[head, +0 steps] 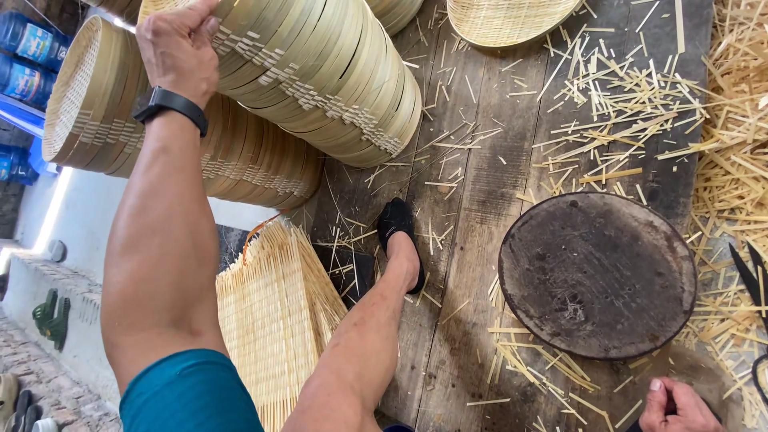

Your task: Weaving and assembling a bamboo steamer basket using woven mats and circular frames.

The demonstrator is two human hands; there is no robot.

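Observation:
My left hand, with a black band on the wrist, reaches up and grips the edge of a stack of round bamboo hoops lying on its side. A second hoop stack lies behind my forearm. At the bottom right edge, my right hand rests low near the wooden floor with its fingers curled. Something dark sits beside its thumb, and what it holds is cut off by the frame. A round dark wooden block lies just above that hand. My leg and black shoe stretch across the planks.
Flat woven bamboo mats are piled beside my leg. A shallow woven tray sits at the top. Bamboo strips litter the plank floor on the right, with black scissors at the edge. Blue water bottles stand at the far left.

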